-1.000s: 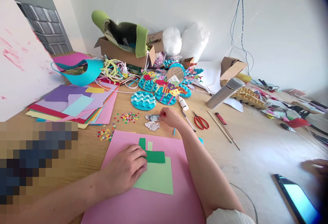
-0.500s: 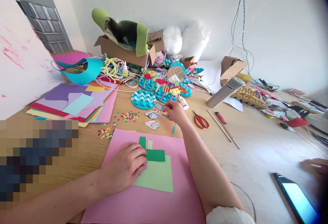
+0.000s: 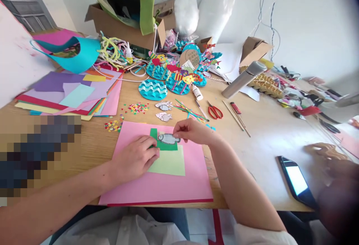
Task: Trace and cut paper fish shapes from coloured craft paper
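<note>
My right hand (image 3: 193,131) is closed, its fingertips pinching the tail end of a grey paper fish cutout (image 3: 167,138). The fish is over a dark green paper piece (image 3: 169,147). My left hand (image 3: 136,155) lies with curled fingers on the left side of the green papers, pressing them down; its thumb is hidden. A light green paper sheet (image 3: 171,163) lies partly under the dark green piece, all on a large pink sheet (image 3: 157,187). Two more paper fish, an upper one (image 3: 163,105) and a lower one (image 3: 163,116), lie beyond the pink sheet.
Confetti (image 3: 137,108), thin coloured strips (image 3: 190,110), a pen (image 3: 202,109), a white glue bottle (image 3: 197,92) and red-handled scissors (image 3: 215,111) lie ahead. Stacked coloured paper (image 3: 56,99) is at left. A metal flask (image 3: 244,80) and a phone (image 3: 295,180) are at right, near another person's hand (image 3: 327,151).
My right hand has brought the grey fish from beside the other cutouts back over the green paper. My left hand stays on the papers. The view has tilted downward.
</note>
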### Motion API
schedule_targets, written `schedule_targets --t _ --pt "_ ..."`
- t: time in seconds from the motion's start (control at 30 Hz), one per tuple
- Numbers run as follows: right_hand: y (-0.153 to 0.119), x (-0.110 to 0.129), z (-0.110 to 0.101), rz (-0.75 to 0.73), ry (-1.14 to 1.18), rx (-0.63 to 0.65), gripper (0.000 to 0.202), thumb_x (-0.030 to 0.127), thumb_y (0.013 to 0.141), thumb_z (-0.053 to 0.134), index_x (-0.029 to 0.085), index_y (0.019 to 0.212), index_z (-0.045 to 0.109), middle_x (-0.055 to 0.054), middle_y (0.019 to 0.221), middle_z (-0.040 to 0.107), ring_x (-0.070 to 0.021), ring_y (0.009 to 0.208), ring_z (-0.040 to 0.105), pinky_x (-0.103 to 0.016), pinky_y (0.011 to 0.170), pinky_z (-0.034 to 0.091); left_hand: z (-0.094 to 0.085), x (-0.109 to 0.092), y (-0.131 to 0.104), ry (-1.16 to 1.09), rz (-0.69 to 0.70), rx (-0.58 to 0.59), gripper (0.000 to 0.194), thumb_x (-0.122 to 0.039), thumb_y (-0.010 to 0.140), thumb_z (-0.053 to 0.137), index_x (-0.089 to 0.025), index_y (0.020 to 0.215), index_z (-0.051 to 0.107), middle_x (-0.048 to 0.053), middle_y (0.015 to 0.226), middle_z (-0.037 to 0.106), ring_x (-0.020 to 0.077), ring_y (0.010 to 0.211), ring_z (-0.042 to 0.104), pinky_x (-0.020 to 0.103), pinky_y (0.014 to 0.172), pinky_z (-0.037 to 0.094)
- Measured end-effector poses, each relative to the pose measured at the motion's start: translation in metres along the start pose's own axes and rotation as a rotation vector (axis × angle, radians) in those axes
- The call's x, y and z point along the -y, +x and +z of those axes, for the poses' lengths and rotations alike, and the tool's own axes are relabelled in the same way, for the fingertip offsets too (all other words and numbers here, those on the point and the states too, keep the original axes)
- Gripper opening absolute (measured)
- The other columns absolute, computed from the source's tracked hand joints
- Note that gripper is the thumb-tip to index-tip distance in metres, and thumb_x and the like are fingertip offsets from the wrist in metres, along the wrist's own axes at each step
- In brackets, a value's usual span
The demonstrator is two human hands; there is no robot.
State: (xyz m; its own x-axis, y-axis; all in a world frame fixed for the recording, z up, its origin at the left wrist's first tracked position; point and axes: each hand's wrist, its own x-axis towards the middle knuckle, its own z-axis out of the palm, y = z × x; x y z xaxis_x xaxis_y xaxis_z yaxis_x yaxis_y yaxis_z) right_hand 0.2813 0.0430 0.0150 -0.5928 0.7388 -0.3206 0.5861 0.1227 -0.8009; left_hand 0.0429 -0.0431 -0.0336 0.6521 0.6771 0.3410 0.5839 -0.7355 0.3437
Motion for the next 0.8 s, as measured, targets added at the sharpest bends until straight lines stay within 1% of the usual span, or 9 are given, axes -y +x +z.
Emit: schedule_targets --t 0.07,0.17,0.23,0.33,0.47,0.67,0.8 --pt "-0.002 -0.009 0.011 0.013 0.014 0.008 0.014 0.031 0.076 0.062 0.017 0.076 0.065 0.004 0.057 0.057 -0.0087 0.049 0.051 -0.021 0.048 0.039 -0.001 0.000 0.000 0.000 0.009 -0.002 0.024 -0.019 0.096 0.047 -0.016 0.089 0.070 0.008 0.096 0.065 0.0213 0.098 0.057 0.038 0.088 0.049" --pt "0.000 -0.016 0.019 0.022 0.063 0.001 0.014 0.031 0.076 0.063 0.017 0.076 0.064 0.004 0.057 0.055 -0.0085 0.047 0.049 -0.020 0.046 0.038 -0.002 0.000 0.001 0.007 0.019 -0.025 0.025 -0.018 0.096 0.047 -0.016 0.088 0.071 0.007 0.092 0.067 0.0217 0.100 0.056 0.039 0.088 0.048" --pt "0.000 -0.015 0.021 0.048 0.045 -0.012 0.012 0.029 0.076 0.063 0.017 0.076 0.064 0.004 0.056 0.055 -0.0088 0.046 0.050 -0.021 0.045 0.037 -0.002 -0.001 0.001 0.016 0.020 -0.038 0.025 -0.018 0.095 0.047 -0.016 0.088 0.071 0.006 0.089 0.068 0.0218 0.098 0.056 0.039 0.087 0.049" --pt "-0.001 -0.010 0.024 0.079 -0.058 -0.038 0.006 0.022 0.076 0.061 0.018 0.074 0.065 0.004 0.055 0.056 -0.0086 0.046 0.049 -0.021 0.046 0.035 -0.003 -0.001 0.000 0.016 0.016 -0.042 0.024 -0.017 0.095 0.049 -0.015 0.086 0.071 0.007 0.089 0.069 0.0218 0.095 0.055 0.040 0.086 0.049" --pt "-0.002 -0.005 0.030 0.086 -0.198 -0.108 0.006 0.017 0.074 0.063 0.019 0.069 0.065 0.002 0.060 0.060 -0.0099 0.052 0.051 -0.023 0.052 0.035 -0.003 -0.003 0.000 0.015 -0.007 -0.021 0.024 -0.017 0.094 0.049 -0.014 0.084 0.071 0.009 0.089 0.066 0.0216 0.092 0.053 0.038 0.082 0.048" --pt "-0.003 -0.003 0.038 0.073 -0.253 -0.175 0.008 0.016 0.076 0.063 0.021 0.070 0.064 0.001 0.065 0.064 -0.0125 0.058 0.054 -0.025 0.057 0.037 -0.005 -0.003 0.001 0.035 -0.007 0.003 0.026 -0.017 0.095 0.047 -0.015 0.084 0.070 0.008 0.086 0.064 0.0210 0.088 0.053 0.037 0.079 0.047" --pt "-0.004 -0.001 0.039 0.062 -0.263 -0.183 0.010 0.015 0.076 0.063 0.021 0.069 0.063 0.000 0.065 0.065 -0.0128 0.058 0.054 -0.025 0.057 0.037 -0.006 -0.003 0.000 0.029 -0.015 0.017 0.026 -0.018 0.096 0.046 -0.015 0.085 0.069 0.007 0.087 0.064 0.0205 0.087 0.054 0.037 0.079 0.047"
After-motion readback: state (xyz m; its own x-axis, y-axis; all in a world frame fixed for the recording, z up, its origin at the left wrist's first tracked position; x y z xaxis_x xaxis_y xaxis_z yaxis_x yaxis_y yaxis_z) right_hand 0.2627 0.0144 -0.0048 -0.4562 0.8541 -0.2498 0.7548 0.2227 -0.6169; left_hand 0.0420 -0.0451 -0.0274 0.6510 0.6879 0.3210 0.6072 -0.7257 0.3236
